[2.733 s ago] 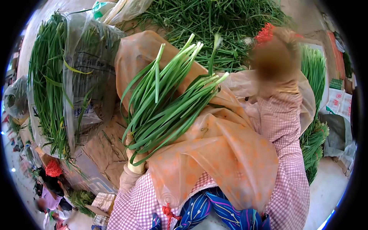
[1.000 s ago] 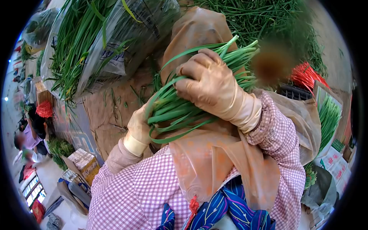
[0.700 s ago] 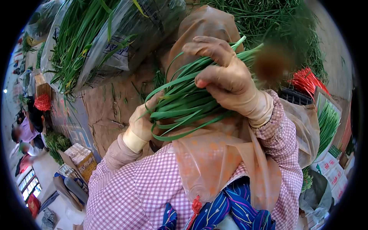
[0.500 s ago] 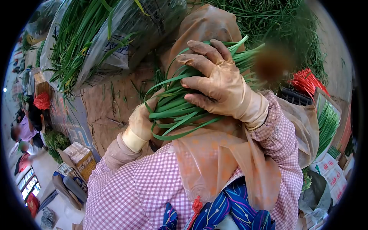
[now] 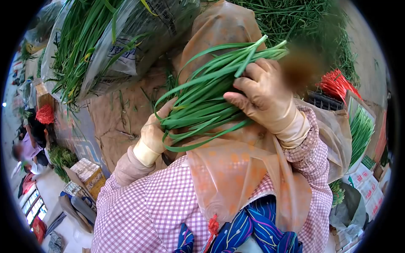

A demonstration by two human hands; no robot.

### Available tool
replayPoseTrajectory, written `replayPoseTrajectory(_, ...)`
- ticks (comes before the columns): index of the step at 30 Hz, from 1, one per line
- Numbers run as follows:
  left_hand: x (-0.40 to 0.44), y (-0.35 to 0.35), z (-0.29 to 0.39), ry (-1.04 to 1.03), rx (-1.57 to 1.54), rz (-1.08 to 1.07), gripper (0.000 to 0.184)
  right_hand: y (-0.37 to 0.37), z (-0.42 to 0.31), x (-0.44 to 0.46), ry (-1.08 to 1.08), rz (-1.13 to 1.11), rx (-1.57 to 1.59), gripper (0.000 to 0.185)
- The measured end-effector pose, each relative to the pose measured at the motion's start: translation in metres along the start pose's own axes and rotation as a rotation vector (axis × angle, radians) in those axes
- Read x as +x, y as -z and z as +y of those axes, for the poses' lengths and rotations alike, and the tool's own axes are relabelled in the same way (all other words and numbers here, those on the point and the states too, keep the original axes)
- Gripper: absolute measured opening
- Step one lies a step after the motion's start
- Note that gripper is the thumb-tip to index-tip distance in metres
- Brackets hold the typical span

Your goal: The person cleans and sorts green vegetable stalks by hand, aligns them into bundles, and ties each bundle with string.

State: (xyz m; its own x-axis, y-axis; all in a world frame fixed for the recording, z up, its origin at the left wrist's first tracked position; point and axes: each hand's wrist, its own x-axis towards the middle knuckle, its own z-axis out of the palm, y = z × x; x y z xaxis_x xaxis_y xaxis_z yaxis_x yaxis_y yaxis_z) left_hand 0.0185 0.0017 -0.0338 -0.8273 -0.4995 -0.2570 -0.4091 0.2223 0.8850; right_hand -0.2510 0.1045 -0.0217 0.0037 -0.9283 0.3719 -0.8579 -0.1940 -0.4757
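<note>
A loose bunch of garlic chives [image 5: 202, 99] lies across my lap, its pale cut ends to the upper right and its green leaves drooping to the left. My left hand [image 5: 155, 131], in a cream rubber glove, is closed around the leafy side, its fingers partly hidden under the leaves. Near the pale ends, my gloved right hand [image 5: 268, 99] has its fingers curled on the stalks, with the thumb at the bunch's lower edge. Beneath the bunch is a translucent brownish plastic apron [image 5: 225, 25] over my knee.
A clear plastic bag [image 5: 130, 59] stuffed with chives stands at upper left. Loose greens [image 5: 295, 21] cover the floor ahead. Red ties [image 5: 339, 83] and another chive bundle [image 5: 360, 130] are at right. Boxes [image 5: 86, 173] and people [image 5: 31, 145] appear at left. A dark blur covers part of the upper right.
My right hand has slid from the top of the bunch toward the pale ends, and its spread fingers have curled in. My left hand keeps its hold on the leaves.
</note>
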Motion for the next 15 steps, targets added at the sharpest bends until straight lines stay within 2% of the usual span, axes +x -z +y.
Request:
replayPoseTrajectory(2,-0.001,0.000,0.007,0.027,-0.004,0.005,0.063,-0.004,-0.009,0.005,-0.008,-0.098,-0.080,0.030)
replayPoseTrajectory(5,0.000,-0.002,0.007,0.074,0.008,0.002,0.060,-0.006,-0.012,0.008,0.026,-0.125,-0.053,0.033)
replayPoseTrajectory(7,-0.001,-0.005,-0.004,0.105,-0.132,0.012,0.059,-0.009,-0.021,0.008,0.049,-0.213,-0.053,0.028)
replayPoseTrajectory(9,-0.001,-0.006,-0.008,0.132,-0.163,0.009,0.060,-0.022,-0.025,0.006,0.101,-0.097,0.055,0.022)
replayPoseTrajectory(11,-0.001,-0.003,-0.007,0.156,-0.192,0.012,0.060,-0.021,-0.023,0.006,0.057,-0.095,0.128,0.020)
replayPoseTrajectory(14,-0.003,-0.003,-0.008,0.073,-0.034,-0.034,0.062,-0.013,-0.016,0.006,-0.002,-0.081,0.324,0.017)
replayPoseTrajectory(15,-0.005,-0.010,-0.018,0.198,-0.371,-0.003,0.064,-0.009,-0.014,0.005,-0.019,-0.065,0.442,0.016)
